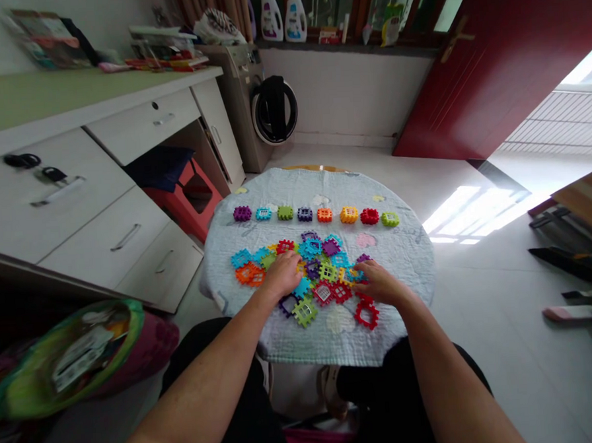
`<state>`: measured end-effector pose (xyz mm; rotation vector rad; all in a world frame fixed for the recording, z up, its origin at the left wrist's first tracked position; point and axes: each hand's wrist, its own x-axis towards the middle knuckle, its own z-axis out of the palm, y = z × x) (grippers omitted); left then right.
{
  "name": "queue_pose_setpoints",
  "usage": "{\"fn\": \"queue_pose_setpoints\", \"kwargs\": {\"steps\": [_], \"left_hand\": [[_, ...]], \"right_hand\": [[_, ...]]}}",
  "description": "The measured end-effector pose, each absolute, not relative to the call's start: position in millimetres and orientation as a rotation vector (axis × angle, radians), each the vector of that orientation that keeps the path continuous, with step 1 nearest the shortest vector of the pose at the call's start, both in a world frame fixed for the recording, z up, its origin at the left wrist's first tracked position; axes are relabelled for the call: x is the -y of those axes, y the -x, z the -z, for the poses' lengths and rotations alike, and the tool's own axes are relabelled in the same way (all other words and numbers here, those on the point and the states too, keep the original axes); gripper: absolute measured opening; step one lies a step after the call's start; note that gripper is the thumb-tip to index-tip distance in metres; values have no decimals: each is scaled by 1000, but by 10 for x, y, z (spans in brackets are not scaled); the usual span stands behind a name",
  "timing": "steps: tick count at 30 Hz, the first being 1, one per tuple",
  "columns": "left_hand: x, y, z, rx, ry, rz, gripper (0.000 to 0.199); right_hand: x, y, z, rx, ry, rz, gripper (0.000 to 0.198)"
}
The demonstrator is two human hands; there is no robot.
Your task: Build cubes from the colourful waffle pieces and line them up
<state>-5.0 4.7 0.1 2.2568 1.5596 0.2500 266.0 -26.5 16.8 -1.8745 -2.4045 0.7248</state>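
Eight blocks (pixel 324 215): in a row along the far part of the cloth-covered surface (pixel 402 259), from 10 o'clock through 12 to 2, each just apart from its neighbour.
Loose pieces (pixel 328 271): notched squares, many window-like, heaped about the middle; orange ones (pixel 249 274) lie towards 9 o'clock, a red one (pixel 367 315) between 4 and 5.
Step in hand: seemingly picking among the loose pieces.
Next move: would likely call for a fingertip pinch on one thin edge, free of overlapping neighbours.
Left hand (pixel 283 274): reaching in from 7 o'clock, palm down, fingers bent over the heap.
Right hand (pixel 381 282): reaching in from 5 o'clock, fingers partly spread towards 10, at blue and yellow pieces.
Grip: small and partly hidden; I cannot tell whether either hand holds a piece.
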Motion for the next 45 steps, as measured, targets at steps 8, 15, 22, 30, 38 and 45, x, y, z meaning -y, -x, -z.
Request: {"fn": "queue_pose_setpoints", "kwargs": {"steps": [8,15,22,30,38,45], "left_hand": [[-168,84,95,-1550,-2232,-314,38],[-144,56,-34,-1512,-2286,-316,30],[29,220,-57,-1319,-2367,-4,62],[-91,95,21,-1365,-2408,-105,60],[-50,7,43,-1414,-2382,-254,64],[-54,-49,2,-1359,-2341,-401,46]], "right_hand": [[87,-2702,-229,2473,1876,-704,42],[129,-2691,-278,2485,1875,-715,39],[156,-2598,-232,2528,1859,-693,41],[139,-2552,-242,2537,1863,-718,37],[167,-2541,-213,2466,1836,-672,44],[222,-2285,-327,2441,1717,-683,17]]}}
